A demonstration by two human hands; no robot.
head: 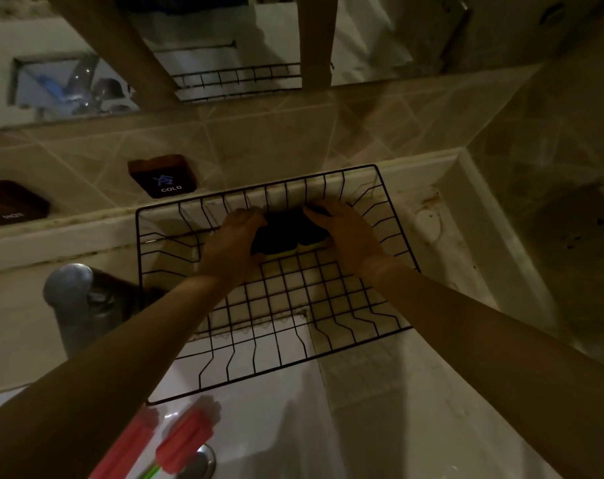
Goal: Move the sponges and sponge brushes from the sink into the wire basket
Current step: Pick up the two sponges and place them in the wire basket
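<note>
Basket: the black wire basket [328, 326] sits on the counter at the sink's back right corner, its near edge jutting over the basin.
Left hand: the left hand [236, 242] is closed on a dark sponge [271, 236] at the basket's far end.
Right hand: the right hand [342, 228] is closed on a 2nd dark sponge [310, 229], touching the 1st (a yellow edge shows underneath).
Sink: 2 pink sponge brushes [186, 433] lie in the white sink [259, 426], near the drain.
Tap: a grey tap [72, 299] stands left of the basket.

A grey faucet [70, 288] stands left, below brown wall pads marked HOT [11, 202] and COLD [162, 176].
</note>
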